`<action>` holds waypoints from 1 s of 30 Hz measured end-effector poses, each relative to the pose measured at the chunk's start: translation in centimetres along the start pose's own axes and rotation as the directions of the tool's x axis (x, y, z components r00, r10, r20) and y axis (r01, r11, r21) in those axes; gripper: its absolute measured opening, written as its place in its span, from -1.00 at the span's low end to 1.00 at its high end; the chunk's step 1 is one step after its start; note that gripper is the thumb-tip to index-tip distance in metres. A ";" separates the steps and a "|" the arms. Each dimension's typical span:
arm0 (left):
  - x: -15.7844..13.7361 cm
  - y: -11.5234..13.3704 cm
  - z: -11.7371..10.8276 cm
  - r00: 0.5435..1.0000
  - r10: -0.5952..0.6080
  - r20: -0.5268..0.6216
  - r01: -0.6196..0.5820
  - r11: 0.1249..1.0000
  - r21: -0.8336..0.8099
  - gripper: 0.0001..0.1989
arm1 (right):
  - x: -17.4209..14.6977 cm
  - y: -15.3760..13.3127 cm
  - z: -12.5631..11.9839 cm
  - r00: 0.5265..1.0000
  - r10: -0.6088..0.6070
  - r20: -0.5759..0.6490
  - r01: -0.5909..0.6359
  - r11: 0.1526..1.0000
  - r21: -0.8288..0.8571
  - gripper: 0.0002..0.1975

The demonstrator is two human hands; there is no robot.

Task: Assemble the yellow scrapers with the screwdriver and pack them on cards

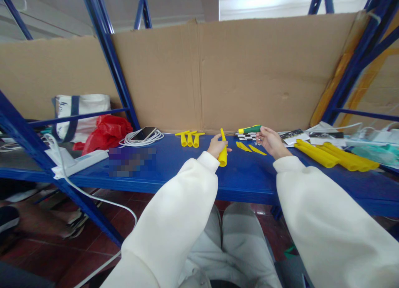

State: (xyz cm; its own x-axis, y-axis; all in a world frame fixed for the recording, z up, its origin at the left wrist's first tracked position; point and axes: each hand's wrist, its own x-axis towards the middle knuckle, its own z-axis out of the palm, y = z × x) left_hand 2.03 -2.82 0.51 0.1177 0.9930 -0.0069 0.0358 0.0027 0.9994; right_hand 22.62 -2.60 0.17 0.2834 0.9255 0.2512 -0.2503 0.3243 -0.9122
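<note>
My left hand (pixel 217 146) is wrapped round a yellow tube (pixel 222 158), whose open end faces me and whose narrow tip rises above my fingers. My right hand (pixel 270 141) pinches the end of a screwdriver (pixel 251 129) with a green and yellow handle. Its thin shaft points left toward the tube; I cannot tell whether its tip touches it. Below the screwdriver, several flat yellow pieces (pixel 257 150) lie on the blue shelf (pixel 174 171). Left of my left hand, three yellow T-shaped tube pieces (pixel 190 139) stand in a row.
Several long yellow tubes (pixel 321 154) lie at the right. At the left are a phone (pixel 145 133) on a coiled white cable (pixel 126 141), a red plastic bag (pixel 107 130) and a white power strip (pixel 87 161). Cardboard (pixel 249 72) and blue posts (pixel 115 67) bound the shelf.
</note>
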 end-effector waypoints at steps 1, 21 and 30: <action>0.0 0.0 0.0 1.000 -0.003 -0.001 0.003 1.000 0.000 -0.37 | 0.0 0.0 0.0 1.000 0.000 0.004 0.000 1.000 0.001 -0.70; -0.1 0.0 0.0 1.000 -0.003 0.012 0.003 1.000 -0.005 -0.36 | 0.0 -0.2 0.3 0.992 0.106 -0.074 -0.102 0.993 0.053 -0.78; -0.1 -0.1 0.0 1.000 -0.004 0.013 0.004 1.000 0.004 -0.36 | -0.4 -0.1 0.4 0.998 0.041 -0.048 -0.042 0.999 -0.014 -0.60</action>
State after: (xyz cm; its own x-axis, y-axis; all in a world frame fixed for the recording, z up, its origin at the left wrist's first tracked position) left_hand 2.05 -2.92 0.37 0.1302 0.9914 -0.0114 0.0400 0.0062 0.9992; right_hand 22.19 -2.95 0.32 0.3171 0.9276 0.1977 -0.2485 0.2824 -0.9265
